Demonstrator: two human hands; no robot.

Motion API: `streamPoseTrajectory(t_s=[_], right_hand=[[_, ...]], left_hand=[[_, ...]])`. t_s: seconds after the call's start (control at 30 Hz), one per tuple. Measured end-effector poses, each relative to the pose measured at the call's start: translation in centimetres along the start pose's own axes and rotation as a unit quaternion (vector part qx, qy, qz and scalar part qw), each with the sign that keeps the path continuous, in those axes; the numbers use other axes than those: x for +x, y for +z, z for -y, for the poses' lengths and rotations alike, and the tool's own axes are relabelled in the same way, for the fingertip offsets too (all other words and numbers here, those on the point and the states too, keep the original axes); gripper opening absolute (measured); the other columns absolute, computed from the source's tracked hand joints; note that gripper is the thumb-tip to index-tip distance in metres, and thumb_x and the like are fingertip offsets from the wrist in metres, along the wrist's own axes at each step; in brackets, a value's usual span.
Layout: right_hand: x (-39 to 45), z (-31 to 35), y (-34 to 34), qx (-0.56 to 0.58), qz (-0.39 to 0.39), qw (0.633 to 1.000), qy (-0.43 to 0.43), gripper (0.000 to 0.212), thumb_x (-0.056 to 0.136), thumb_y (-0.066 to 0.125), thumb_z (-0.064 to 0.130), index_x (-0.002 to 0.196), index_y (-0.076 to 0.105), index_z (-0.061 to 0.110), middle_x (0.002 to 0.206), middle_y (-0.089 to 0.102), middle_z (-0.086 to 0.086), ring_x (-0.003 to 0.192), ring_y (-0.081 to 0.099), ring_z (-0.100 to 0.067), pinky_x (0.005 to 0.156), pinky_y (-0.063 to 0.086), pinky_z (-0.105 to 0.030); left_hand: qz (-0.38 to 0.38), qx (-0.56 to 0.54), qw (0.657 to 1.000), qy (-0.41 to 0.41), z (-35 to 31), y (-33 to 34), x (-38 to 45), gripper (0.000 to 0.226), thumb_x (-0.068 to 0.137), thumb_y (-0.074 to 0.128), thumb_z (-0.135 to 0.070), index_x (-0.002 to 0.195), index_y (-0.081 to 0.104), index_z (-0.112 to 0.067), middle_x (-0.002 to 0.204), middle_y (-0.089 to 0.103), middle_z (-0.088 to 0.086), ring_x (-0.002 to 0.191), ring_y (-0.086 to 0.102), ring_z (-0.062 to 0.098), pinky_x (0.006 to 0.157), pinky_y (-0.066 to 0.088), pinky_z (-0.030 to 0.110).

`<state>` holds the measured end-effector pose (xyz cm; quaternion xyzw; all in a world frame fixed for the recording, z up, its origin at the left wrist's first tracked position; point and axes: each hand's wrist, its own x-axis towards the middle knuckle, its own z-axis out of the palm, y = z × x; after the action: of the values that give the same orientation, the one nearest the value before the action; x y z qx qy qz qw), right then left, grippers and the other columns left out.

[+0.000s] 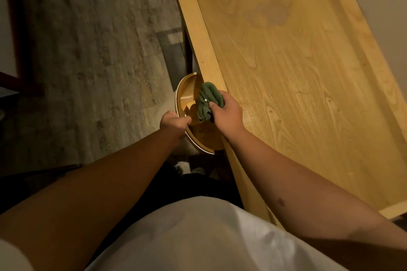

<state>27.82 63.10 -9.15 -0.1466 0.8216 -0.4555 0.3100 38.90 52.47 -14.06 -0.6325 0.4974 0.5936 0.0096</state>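
A bunched green cloth point(207, 100) lies against the seat of a curved wooden chair point(187, 92) that is tucked under the edge of a long wooden table point(297, 83). My right hand point(228, 114) grips the cloth from above, at the table's left edge. My left hand point(174, 122) is curled round the chair's curved backrest rim, just left of the cloth. Both forearms reach forward from my body, which wears a white shirt.
A stone-patterned floor point(88, 61) spreads to the left of the table. A dark metal table leg point(188, 50) stands beyond the chair. Dark furniture point(13, 28) shows at the far left edge. My shoes point(187, 168) are visible below the chair.
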Motion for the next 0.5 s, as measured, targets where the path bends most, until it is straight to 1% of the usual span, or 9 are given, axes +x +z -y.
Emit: streamPoseTrajectory(t_s=[0.03, 0.1, 0.13, 0.2, 0.23, 0.27, 0.4, 0.47, 0.5], right_hand=[[0.0, 0.0, -0.3, -0.021, 0.003, 1.0, -0.011, 0.031, 0.091, 0.061, 0.012, 0.12, 0.064, 0.021, 0.095, 0.063, 0.016, 0.095, 0.061, -0.011, 0.077, 0.044, -0.01], [-0.4, -0.3, -0.9, -0.104, 0.013, 0.991, -0.078, 0.036, 0.089, 0.061, 0.007, 0.124, 0.062, 0.017, 0.109, 0.068, 0.002, 0.1, 0.061, -0.015, 0.087, 0.048, -0.024], [-0.5, -0.5, -1.0, -0.166, 0.029, 0.979, -0.117, 0.039, 0.088, 0.061, 0.004, 0.125, 0.061, 0.014, 0.115, 0.067, -0.005, 0.103, 0.061, -0.021, 0.089, 0.049, -0.031], [-0.4, -0.5, -1.0, -0.295, 0.074, 0.938, -0.166, 0.041, 0.086, 0.057, 0.0, 0.126, 0.061, 0.011, 0.124, 0.064, -0.011, 0.106, 0.06, -0.035, 0.089, 0.048, -0.04], [-0.2, -0.3, -0.9, -0.332, 0.086, 0.922, -0.176, 0.042, 0.086, 0.056, -0.001, 0.126, 0.061, 0.011, 0.127, 0.062, -0.011, 0.107, 0.058, -0.038, 0.089, 0.048, -0.042], [0.0, 0.0, -0.8, -0.349, 0.095, 0.915, -0.181, 0.043, 0.086, 0.055, -0.001, 0.127, 0.06, 0.012, 0.129, 0.061, -0.011, 0.107, 0.057, -0.038, 0.089, 0.048, -0.044], [0.1, 0.2, -0.5, -0.368, 0.091, 0.904, -0.196, 0.041, 0.088, 0.054, 0.001, 0.127, 0.059, 0.012, 0.128, 0.059, -0.009, 0.107, 0.056, -0.036, 0.089, 0.048, -0.047], [0.1, 0.2, -0.4, -0.406, 0.115, 0.887, -0.189, 0.039, 0.088, 0.056, 0.003, 0.125, 0.059, 0.014, 0.132, 0.056, -0.007, 0.107, 0.054, -0.033, 0.086, 0.05, -0.047], [0.3, 0.4, -0.3, -0.419, 0.121, 0.88, -0.188, 0.037, 0.087, 0.059, 0.005, 0.124, 0.059, 0.014, 0.13, 0.057, -0.007, 0.106, 0.054, -0.032, 0.085, 0.051, -0.046]], left_hand=[[0.0, -0.001, 1.0, 0.0, 0.1, 0.0, 0.0, 0.024, 0.071, 0.073, -0.007, 0.084, 0.054, -0.01, 0.073, 0.056, 0.017, 0.054, 0.057, 0.026, 0.048, 0.048, 0.03], [0.0, -0.002, 1.0, 0.002, 0.2, 0.0, 0.1, 0.026, 0.073, 0.074, -0.006, 0.08, 0.049, -0.012, 0.063, 0.05, 0.014, 0.04, 0.048, 0.021, 0.039, 0.038, 0.024], [-0.002, -0.003, 1.0, 0.002, 0.2, -0.1, 0.1, 0.027, 0.073, 0.074, -0.006, 0.078, 0.048, -0.012, 0.061, 0.048, 0.013, 0.037, 0.045, 0.02, 0.037, 0.036, 0.022], [-0.005, -0.001, 1.0, 0.007, 0.1, -0.5, 0.2, 0.028, 0.072, 0.073, -0.006, 0.076, 0.046, -0.013, 0.059, 0.046, 0.012, 0.037, 0.043, 0.021, 0.036, 0.034, 0.021], [-0.004, 0.001, 1.0, 0.012, 0.1, -0.7, 0.3, 0.028, 0.072, 0.073, -0.006, 0.076, 0.046, -0.013, 0.06, 0.046, 0.012, 0.038, 0.044, 0.021, 0.036, 0.035, 0.021], [-0.003, 0.003, 1.0, 0.015, -0.1, -0.9, 0.5, 0.028, 0.072, 0.073, -0.007, 0.076, 0.047, -0.013, 0.061, 0.047, 0.012, 0.039, 0.044, 0.021, 0.036, 0.035, 0.021], [0.006, -0.002, 1.0, 0.019, -0.5, -1.5, 1.4, 0.029, 0.073, 0.074, -0.008, 0.076, 0.047, -0.014, 0.066, 0.049, 0.01, 0.047, 0.047, 0.02, 0.04, 0.038, 0.022], [0.013, -0.004, 1.0, 0.006, -0.9, -1.7, 2.0, 0.028, 0.074, 0.076, -0.01, 0.076, 0.048, -0.015, 0.069, 0.052, 0.009, 0.051, 0.051, 0.02, 0.042, 0.041, 0.023], [0.019, -0.003, 1.0, 0.001, -1.1, -1.8, 2.3, 0.028, 0.075, 0.077, -0.012, 0.076, 0.049, -0.016, 0.069, 0.054, 0.009, 0.052, 0.052, 0.019, 0.043, 0.042, 0.022]])
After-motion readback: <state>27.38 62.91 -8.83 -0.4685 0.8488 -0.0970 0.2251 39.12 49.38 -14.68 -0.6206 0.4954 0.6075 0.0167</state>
